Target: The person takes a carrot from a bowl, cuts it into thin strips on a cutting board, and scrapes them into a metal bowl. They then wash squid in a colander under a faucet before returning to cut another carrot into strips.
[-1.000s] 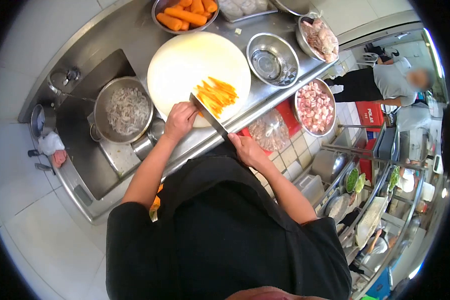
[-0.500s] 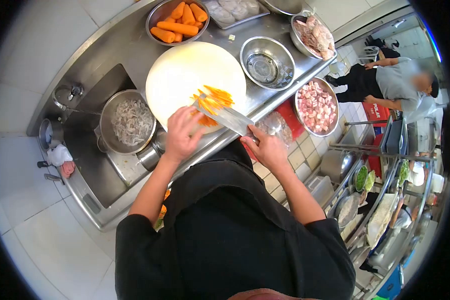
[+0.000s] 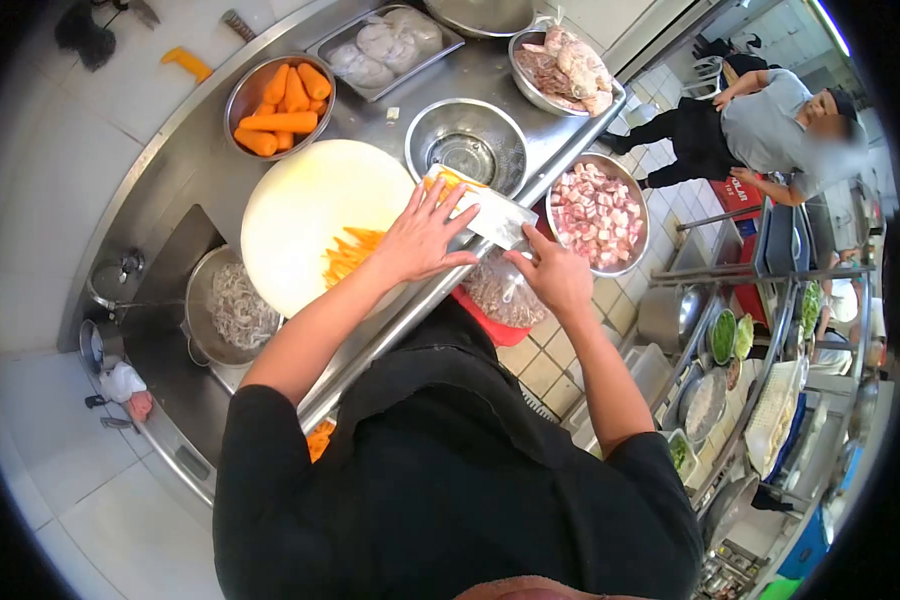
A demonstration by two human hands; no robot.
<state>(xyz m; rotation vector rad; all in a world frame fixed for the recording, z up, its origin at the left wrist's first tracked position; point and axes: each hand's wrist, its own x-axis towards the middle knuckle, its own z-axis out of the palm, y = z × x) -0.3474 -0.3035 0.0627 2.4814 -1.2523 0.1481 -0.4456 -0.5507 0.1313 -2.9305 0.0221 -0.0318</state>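
My right hand (image 3: 558,272) is closed round the handle of a wide-bladed knife (image 3: 502,218), its blade lying flat beside the near rim of a steel bowl (image 3: 515,128). My left hand (image 3: 422,238) reaches over the blade, fingers stretched out against it. Sliced carrot strips (image 3: 454,181) show on the blade's far end, just past my left fingertips. More carrot strips (image 3: 350,256) lie in a pile on the round white cutting board (image 3: 300,205), partly covered by my left forearm.
A bowl of whole carrots (image 3: 279,122), a tray of bagged food (image 3: 385,50) and a bowl of raw meat (image 3: 568,75) stand along the counter. Left is a sink with a strainer pot (image 3: 232,305). Diced meat (image 3: 597,215) sits right; a person (image 3: 760,125) stands beyond.
Both hands and the knife have moved from the carrot pile to the bowl's edge, carrying some strips. My left hand has come onto the blade. The whole view has shifted.
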